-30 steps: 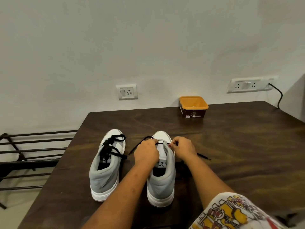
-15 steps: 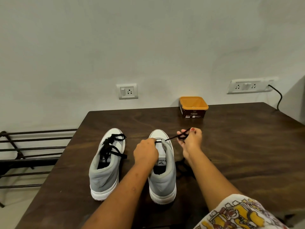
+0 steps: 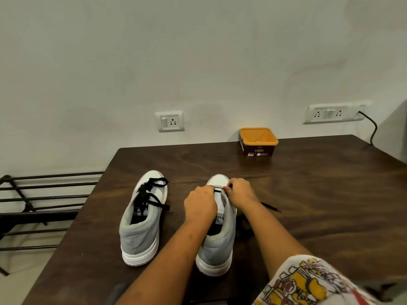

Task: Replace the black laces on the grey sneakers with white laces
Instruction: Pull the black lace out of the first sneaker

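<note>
Two grey sneakers with white soles stand side by side on the dark wooden table (image 3: 308, 194), toes pointing away. The left sneaker (image 3: 143, 219) keeps its black lace threaded and loosely tangled. On the right sneaker (image 3: 220, 234) only a short black lace (image 3: 218, 189) crosses near the toe. My left hand (image 3: 199, 205) curls over that shoe's left flap and grips it at the lace. My right hand (image 3: 240, 192) pinches the lace at the right eyelet. A loose end of the lace (image 3: 269, 206) trails on the table to the right.
An orange tub (image 3: 258, 140) with a dark label stands at the table's back edge by the wall. A metal rack (image 3: 33, 208) sits left of the table. Two wall sockets are behind, one with a black cable (image 3: 372, 126).
My right hand, which had lifted away to the right pulling the black lace out, has come back down to the right shoe's toe eyelet. The left hand stayed on the shoe.
</note>
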